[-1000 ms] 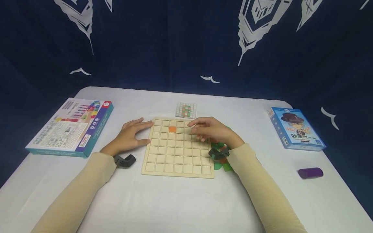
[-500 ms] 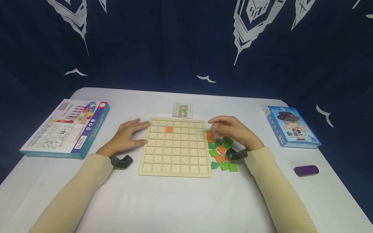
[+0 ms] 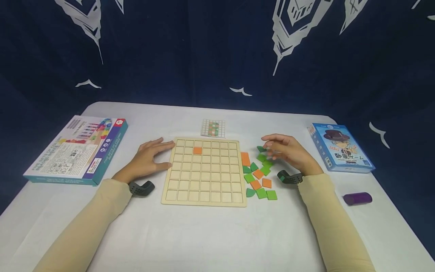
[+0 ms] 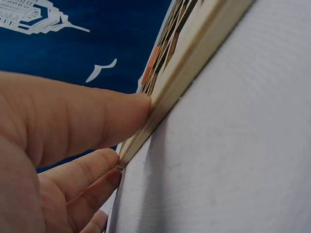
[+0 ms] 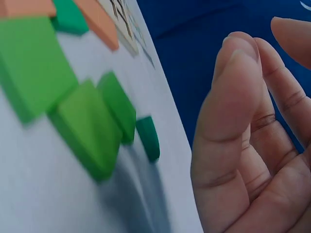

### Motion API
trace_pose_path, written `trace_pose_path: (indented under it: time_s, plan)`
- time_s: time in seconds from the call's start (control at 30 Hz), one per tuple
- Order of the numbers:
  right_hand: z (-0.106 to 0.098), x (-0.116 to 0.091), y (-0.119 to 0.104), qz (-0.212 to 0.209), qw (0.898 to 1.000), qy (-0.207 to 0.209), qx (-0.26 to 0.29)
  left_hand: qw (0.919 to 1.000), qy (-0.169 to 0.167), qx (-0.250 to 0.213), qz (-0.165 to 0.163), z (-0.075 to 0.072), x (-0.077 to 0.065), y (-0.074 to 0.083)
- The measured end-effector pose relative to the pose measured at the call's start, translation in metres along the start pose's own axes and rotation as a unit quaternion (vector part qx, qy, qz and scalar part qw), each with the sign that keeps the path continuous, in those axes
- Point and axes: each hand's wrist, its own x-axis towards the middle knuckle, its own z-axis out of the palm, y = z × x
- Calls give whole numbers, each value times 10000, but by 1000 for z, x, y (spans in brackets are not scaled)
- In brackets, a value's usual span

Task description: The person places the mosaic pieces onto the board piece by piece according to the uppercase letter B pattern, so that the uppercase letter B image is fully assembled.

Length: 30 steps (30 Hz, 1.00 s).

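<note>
A square wooden grid board lies flat, with one orange square tile set in a cell near its far edge. My left hand is at the board's left side, fingers extended; the thumb touches the rim in the left wrist view. Right of the board lie loose orange and green tiles, among them an orange rectangle and a light green square. Above the far end of these pieces my right hand hovers, fingers loosely bent and holding nothing. A dark green rounded piece lies just below it.
A small card with a coloured grid pattern lies beyond the board. A large flat box is at the left; a blue box and a purple cylinder are at the right. A dark patterned curtain hangs behind the table.
My right hand has moved right, off the board and past the loose tiles, uncovering more of them. The left hand has stayed at the board's edge. The head view has shifted slightly.
</note>
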Motion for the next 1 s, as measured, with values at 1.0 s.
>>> trace_pose_path:
  time_s: [1.0]
  plan:
    - [-17,3,27,215,9959,75,-880,10000,-3,-25,6,0,0,0]
